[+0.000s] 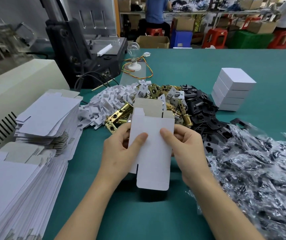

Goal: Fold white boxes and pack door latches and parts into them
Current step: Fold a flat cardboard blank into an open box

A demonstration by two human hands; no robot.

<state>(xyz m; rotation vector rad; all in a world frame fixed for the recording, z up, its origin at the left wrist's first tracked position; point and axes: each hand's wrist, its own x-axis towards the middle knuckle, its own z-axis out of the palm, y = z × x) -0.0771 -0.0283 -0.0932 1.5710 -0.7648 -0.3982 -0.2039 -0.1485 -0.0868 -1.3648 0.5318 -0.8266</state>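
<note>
While both hands pinch the box point(151, 149) above the table point(199, 66), I have it squarely between them: left hand point(119, 153) on its left edge, right hand point(185, 146) on its right, thumbs on the front panel, fingers curled behind. Its long axis runs away from me, open flaps at the far end toward the latches point(121, 113), so neither hand is nearer. I cannot see the fingers behind the panel, nor judge how far open the box is.

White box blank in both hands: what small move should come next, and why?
Probably press its sides inward to square it into a tube: the white box blank is only partly opened, left hand and right hand pinch it, and its end flaps stand unfolded.
</note>
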